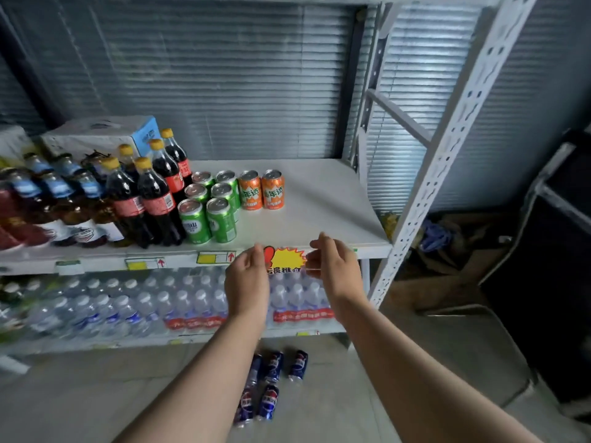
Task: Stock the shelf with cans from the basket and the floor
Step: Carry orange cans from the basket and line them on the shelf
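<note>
On the white shelf board (323, 203) stand two orange cans (261, 189) and, left of them, several green cans (207, 206). Several blue cola cans (271, 383) lie on their sides on the floor below my arms. My left hand (248, 279) and my right hand (332, 266) hover side by side in front of the shelf's front edge, below the bare part of the board. Both have curled, parted fingers and hold nothing. No basket is in view.
Dark cola bottles (150, 199) with yellow caps and other bottles fill the shelf's left part. Shrink-wrapped water bottles (128, 308) sit on the lower shelf. A white perforated upright (447, 148) frames the right end. Dark cases (550, 282) and clutter stand on the floor to the right.
</note>
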Available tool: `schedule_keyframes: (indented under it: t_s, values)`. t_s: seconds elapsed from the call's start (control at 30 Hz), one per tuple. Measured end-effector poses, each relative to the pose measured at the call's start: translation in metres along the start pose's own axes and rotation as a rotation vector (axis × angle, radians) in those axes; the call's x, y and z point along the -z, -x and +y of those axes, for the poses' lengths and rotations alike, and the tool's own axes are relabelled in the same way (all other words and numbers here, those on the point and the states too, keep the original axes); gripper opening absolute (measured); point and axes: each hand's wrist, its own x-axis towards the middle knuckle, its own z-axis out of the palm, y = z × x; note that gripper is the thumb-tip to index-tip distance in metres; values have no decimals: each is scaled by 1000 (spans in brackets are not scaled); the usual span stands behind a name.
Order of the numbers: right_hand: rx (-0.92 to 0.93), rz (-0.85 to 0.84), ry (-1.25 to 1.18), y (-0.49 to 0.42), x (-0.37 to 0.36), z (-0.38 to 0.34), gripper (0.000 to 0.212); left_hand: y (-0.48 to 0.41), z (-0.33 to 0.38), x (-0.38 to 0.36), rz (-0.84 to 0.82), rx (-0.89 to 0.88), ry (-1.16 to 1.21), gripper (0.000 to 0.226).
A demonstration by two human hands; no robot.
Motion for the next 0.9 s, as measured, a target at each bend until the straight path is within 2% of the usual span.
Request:
schedule_keyframes:
  t_s: [0.17,0.37,0.67,0.9]
  values:
    - [-9,55,-16,81,26,-13,44,70,20,31,-76,-33,-25,34]
    - [-39,171,-12,163,80,-12,39,166,26,40,-228,-41,-15,29]
    - [-101,311,-74,282,178,14,32,295,3,18,-490,13,-27,26]
    - [-97,497,-82,397,273,37,40,432,-13,-2,-702,-15,-37,26]
